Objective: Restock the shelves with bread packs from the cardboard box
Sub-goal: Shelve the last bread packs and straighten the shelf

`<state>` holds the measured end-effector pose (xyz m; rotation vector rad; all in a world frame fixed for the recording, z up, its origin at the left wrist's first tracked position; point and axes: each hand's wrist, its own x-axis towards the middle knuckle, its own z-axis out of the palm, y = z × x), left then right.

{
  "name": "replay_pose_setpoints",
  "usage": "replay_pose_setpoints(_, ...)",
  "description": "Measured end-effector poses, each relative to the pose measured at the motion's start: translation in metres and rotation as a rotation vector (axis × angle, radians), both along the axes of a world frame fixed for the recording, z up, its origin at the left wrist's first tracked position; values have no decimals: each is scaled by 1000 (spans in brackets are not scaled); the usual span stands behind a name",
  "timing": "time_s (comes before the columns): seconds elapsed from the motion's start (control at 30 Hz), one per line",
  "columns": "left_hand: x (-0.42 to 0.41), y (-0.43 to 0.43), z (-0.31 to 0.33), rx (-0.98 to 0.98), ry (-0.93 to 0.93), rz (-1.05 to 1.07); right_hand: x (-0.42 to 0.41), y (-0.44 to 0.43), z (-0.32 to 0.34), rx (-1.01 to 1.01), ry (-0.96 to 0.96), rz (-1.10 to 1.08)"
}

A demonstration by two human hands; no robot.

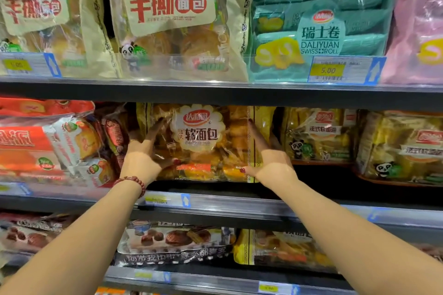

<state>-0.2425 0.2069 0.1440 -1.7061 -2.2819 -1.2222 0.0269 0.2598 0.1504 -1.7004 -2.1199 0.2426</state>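
Both hands grip one bread pack point(203, 141) at the centre of the frame, on the middle shelf point(239, 206). The left hand point(143, 153) clasps the pack's left edge, fingers spread over the front face, thumb low near the bottom edge. The right hand point(268, 158) clasps the right edge, fingers extended up along the side seam, thumb pressed on the front near the lower right corner. A beaded bracelet point(133, 183) sits on the left wrist.

The pack stands upright, label facing the camera, its bottom edge at the shelf surface; whether it rests fully on the shelf cannot be told. Just right of it stands a second yellow pack point(321, 134) of similar kind, apart from it by a dark gap. To the left, centre left of the frame, lie orange and white packs point(72, 143), tilted, touching one another.

Upper shelf: two beige bread bags point(167, 14) at upper left and centre, a teal Swiss roll pack point(321, 31) at upper right with a yellow price tag point(327, 70) reading 5.00 before it.

Lower shelf, bottom centre: a chocolate pastry pack point(175, 239) lying flat
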Motion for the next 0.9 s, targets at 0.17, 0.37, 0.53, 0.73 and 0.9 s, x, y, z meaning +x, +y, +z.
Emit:
replay_pose_setpoints(0.17,-1,-1,-3,-98,29,35,7,0,-4,20,-42,49)
replay_pose_setpoints(0.37,20,-19,4,-142,199,169,35,-10,5,73,-178,109)
replay_pose_setpoints(0.53,61,-34,15,-10,256,131,84,-22,7,149,-183,69)
replay_pose_setpoints(0.73,147,-30,25,66,283,-235,149,-29,11,141,-99,-46)
replay_pose_setpoints(0.9,232,-14,24,76,304,-496,208,-35,11,185,-110,-157)
